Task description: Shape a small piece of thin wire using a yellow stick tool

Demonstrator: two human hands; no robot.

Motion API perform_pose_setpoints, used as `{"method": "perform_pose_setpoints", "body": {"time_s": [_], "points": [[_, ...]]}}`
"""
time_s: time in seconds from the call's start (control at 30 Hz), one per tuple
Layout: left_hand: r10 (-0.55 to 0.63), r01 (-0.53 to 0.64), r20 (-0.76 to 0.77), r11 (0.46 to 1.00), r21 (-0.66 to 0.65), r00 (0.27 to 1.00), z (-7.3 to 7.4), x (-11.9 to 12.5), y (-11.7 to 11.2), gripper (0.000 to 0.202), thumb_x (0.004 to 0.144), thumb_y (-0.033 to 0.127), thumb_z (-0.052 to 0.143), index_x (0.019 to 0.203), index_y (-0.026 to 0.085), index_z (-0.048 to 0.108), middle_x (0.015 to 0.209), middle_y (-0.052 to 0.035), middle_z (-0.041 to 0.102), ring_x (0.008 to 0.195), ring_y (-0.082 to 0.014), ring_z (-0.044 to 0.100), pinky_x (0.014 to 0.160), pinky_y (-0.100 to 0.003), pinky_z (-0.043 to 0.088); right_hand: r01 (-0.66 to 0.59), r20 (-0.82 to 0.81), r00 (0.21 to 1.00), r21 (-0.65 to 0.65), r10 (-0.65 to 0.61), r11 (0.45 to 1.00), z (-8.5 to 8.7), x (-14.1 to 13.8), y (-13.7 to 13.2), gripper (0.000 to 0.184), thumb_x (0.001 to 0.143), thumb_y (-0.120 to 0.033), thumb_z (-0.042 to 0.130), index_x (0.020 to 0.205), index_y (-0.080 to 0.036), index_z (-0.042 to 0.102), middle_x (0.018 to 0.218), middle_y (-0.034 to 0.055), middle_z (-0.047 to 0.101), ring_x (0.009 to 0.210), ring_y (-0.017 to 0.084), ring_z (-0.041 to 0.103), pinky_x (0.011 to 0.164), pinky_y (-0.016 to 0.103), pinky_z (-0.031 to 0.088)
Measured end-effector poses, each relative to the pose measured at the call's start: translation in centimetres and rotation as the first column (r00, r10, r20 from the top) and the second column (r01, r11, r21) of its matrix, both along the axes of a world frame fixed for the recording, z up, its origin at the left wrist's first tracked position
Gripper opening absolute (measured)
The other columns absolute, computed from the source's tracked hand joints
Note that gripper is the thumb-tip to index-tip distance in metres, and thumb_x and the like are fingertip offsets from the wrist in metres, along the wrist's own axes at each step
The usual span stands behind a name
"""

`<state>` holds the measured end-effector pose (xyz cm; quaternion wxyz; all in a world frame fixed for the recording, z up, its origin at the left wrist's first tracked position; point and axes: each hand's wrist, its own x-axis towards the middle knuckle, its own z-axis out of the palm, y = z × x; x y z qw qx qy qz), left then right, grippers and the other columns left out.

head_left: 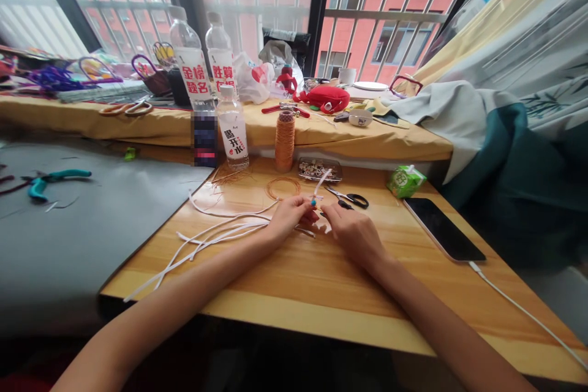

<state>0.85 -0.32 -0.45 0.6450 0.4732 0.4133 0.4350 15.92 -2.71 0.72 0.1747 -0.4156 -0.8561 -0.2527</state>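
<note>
On the wooden table [321, 282] my left hand [289, 215] pinches white cords [215, 234] that trail off to the left; a small blue and orange bead [313, 201] sits at its fingertips, with a white cord end sticking up. My right hand [353, 229] is closed close beside it, fingertips at the same cords; what it grips is too small to make out. Black-handled scissors [350, 198] lie just beyond my right hand. A coil of orange thread [283, 187] lies behind my left hand.
A spool of orange cord [285, 142], a clear box of beads [318, 169] and a water bottle [233, 133] stand at the table's back. A green packet [405, 180] and a phone [443, 228] with cable lie right. Teal pliers [50, 181] rest on the grey mat [68, 239].
</note>
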Motion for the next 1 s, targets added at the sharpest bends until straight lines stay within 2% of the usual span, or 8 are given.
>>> {"method": "perform_pose_setpoints", "body": {"time_s": [0.1,0.23,0.47,0.6,0.73,0.83,1.0], "points": [[-0.009,0.01,-0.022,0.999,0.043,1.0,-0.01,0.06,-0.02,0.016,0.071,0.026,0.056,0.065,0.011,0.052,0.055,0.0001,0.058,0.046,-0.0079,0.053,0.049,-0.019,0.044,0.052,-0.01,0.999,0.025,-0.052,0.998,0.42,-0.28,-0.24,0.016,0.081,-0.015,0.041,0.078,-0.015,0.056,0.069,0.0047,0.057,0.065,0.016,0.049,0.06,0.026,0.028],[-0.012,0.012,0.008,0.999,0.052,1.0,0.08,0.07,-0.05,0.012,0.068,0.022,0.06,0.07,0.012,0.053,0.059,0.0004,0.059,0.053,-0.0082,0.056,0.054,-0.019,0.045,0.077,-0.009,0.997,0.019,-0.077,0.997,0.69,-0.55,-0.44,0.018,0.082,-0.012,0.039,0.081,-0.014,0.057,0.076,0.0074,0.057,0.074,0.018,0.048,0.067,0.028,0.027],[-0.083,0.082,0.069,0.996,0.023,0.994,0.12,-0.25,0.19,0.02,0.065,0.023,0.063,0.08,0.011,0.058,0.065,-0.0029,0.062,0.059,-0.0102,0.058,0.057,-0.021,0.045,0.086,-0.003,0.996,0.001,-0.086,0.996,0.43,-0.46,-0.25,0.019,0.083,-0.013,0.037,0.086,-0.013,0.056,0.076,0.0073,0.057,0.075,0.019,0.048,0.067,0.028,0.028],[-0.043,0.043,0.05,0.999,-0.001,0.998,0.05,-0.11,0.16,0.013,0.066,0.022,0.061,0.07,0.011,0.056,0.06,-0.0024,0.062,0.055,-0.0094,0.057,0.055,-0.02,0.045,0.097,0.002,0.995,-0.059,-0.097,0.994,0.31,-0.48,-0.15,0.015,0.081,-0.013,0.04,0.079,-0.014,0.055,0.074,0.0065,0.056,0.071,0.018,0.048,0.065,0.027,0.028],[-0.031,0.031,0.03,1.0,-0.001,0.999,0.03,0.01,0.12,0.012,0.069,0.022,0.058,0.067,0.011,0.052,0.058,-0.0021,0.061,0.05,-0.009,0.056,0.051,-0.02,0.046,0.085,0.016,0.996,-0.11,-0.084,0.99,-0.01,-0.35,0.07,0.014,0.082,-0.018,0.04,0.079,-0.015,0.054,0.073,0.0056,0.055,0.067,0.017,0.048,0.061,0.026,0.028],[-0.029,0.029,0.025,1.0,0.008,0.999,-0.01,-0.05,0.12,0.018,0.07,0.028,0.057,0.068,0.012,0.049,0.059,-0.0014,0.06,0.047,-0.0092,0.056,0.048,-0.02,0.045,0.038,-0.021,0.999,-0.102,-0.04,0.994,-0.16,-0.15,0.25,0.018,0.085,-0.024,0.038,0.084,-0.014,0.053,0.073,0.0055,0.056,0.066,0.016,0.048,0.059,0.025,0.028],[-0.002,0.003,-0.041,1.0,0.029,0.999,-0.27,-0.01,0.08,0.027,0.071,0.039,0.055,0.067,0.013,0.048,0.052,0.0014,0.055,0.041,-0.0067,0.051,0.043,-0.017,0.04,0.013,-0.048,0.999,-0.046,-0.015,0.999,0.0,-0.09,0.18,0.014,0.083,-0.018,0.041,0.082,-0.016,0.055,0.072,0.0035,0.055,0.063,0.014,0.047,0.057,0.024,0.027]]}}
